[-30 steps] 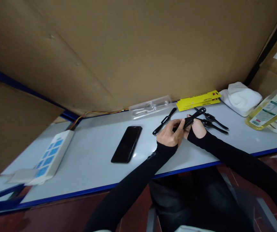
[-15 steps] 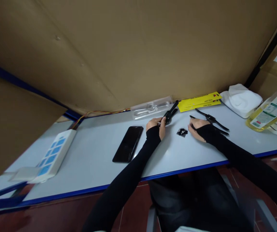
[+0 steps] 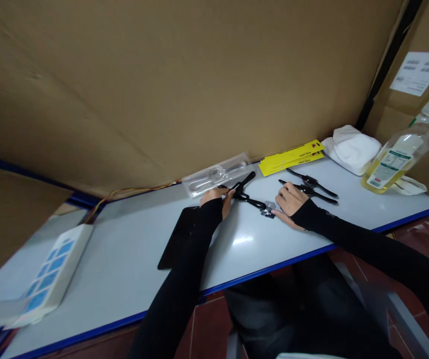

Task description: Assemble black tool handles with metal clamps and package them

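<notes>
My left hand [image 3: 217, 196] is closed on the end of a black plier-like tool [image 3: 244, 189] that lies on the pale table [image 3: 132, 259], its two arms spread apart. My right hand [image 3: 291, 200] rests flat on the table with fingers loosely apart, its fingertips beside a small black-and-grey piece [image 3: 268, 210]. Two more black tools [image 3: 309, 183] lie just behind my right hand. Both my arms are in black sleeves.
A black phone [image 3: 171, 244] lies partly under my left arm. Along the cardboard wall sit a clear plastic blister pack [image 3: 214, 174], yellow cards [image 3: 292, 155], a white cloth [image 3: 352, 146] and an oil bottle [image 3: 393, 159]. A white and blue device [image 3: 50, 279] lies far left.
My hands have parted: the left carried a black tool left toward the blister pack, and the right dropped to the table beside a small piece. The view swung to the right.
</notes>
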A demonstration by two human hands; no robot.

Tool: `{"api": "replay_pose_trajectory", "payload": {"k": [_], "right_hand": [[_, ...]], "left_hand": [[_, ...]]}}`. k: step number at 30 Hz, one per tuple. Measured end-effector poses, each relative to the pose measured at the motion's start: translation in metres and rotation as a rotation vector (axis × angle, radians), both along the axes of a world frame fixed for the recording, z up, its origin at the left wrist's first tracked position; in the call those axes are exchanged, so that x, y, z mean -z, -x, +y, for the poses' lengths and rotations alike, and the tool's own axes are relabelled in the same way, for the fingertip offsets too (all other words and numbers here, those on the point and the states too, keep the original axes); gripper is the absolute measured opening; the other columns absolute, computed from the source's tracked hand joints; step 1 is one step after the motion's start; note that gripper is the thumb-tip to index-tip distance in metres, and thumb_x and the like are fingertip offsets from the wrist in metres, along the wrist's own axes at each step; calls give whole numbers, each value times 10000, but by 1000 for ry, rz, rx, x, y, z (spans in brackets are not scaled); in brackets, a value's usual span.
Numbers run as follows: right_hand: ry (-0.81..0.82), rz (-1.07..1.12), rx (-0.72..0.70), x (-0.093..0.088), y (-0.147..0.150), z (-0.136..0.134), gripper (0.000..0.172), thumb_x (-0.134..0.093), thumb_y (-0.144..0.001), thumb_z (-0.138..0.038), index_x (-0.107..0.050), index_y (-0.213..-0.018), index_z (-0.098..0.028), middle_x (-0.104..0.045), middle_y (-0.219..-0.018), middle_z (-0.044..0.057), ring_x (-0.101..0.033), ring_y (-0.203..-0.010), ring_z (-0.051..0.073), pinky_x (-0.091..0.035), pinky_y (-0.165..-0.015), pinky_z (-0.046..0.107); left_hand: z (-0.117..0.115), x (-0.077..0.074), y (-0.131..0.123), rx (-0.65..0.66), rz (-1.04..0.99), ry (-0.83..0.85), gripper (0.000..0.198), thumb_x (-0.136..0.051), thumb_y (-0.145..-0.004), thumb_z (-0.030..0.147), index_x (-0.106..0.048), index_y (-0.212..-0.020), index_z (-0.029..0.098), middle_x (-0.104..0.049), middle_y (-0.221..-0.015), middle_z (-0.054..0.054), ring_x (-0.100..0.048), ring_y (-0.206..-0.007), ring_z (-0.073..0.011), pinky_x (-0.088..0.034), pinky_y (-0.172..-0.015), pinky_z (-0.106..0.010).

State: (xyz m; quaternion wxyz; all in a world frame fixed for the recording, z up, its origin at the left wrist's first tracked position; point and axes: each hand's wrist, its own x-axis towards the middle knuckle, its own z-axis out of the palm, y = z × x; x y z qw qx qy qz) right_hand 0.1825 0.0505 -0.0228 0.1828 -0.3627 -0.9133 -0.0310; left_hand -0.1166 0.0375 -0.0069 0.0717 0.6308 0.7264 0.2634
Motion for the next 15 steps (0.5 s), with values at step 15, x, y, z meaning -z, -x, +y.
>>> {"api": "replay_pose_trajectory", "payload": {"k": [15], "right_hand": [[120,-132,231,-2,-26,53,285,-526,-966,-117,-750,-1135,-65,-694,-1129,218,-544,-1113,335,-461,-921,412]], "left_hand": [[5,7,0,-18,154,192,590,-692,-848,637,-757,-1251,211,-736,-1145,-119,-647,-1145,-332,-498,-1039,-419]]}}
